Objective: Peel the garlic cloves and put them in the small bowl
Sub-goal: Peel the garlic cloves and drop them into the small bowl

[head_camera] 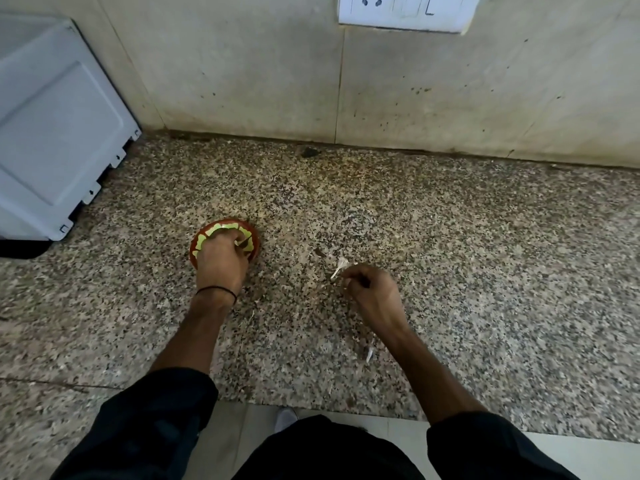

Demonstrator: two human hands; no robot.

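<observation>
A small red-brown bowl with a yellow-green leaf pattern stands on the speckled granite counter, left of centre. My left hand covers most of it, fingers bunched and pointing down into it; anything between the fingertips is hidden. To the right, my right hand hovers low over the counter with its fingers curled in. A white strip of garlic peel sticks out from its fingertips. The inside of the bowl is hidden.
A white appliance stands at the back left against the tiled wall, with a socket plate above. A loose scrap of peel lies by my right forearm. The counter's front edge runs near my body.
</observation>
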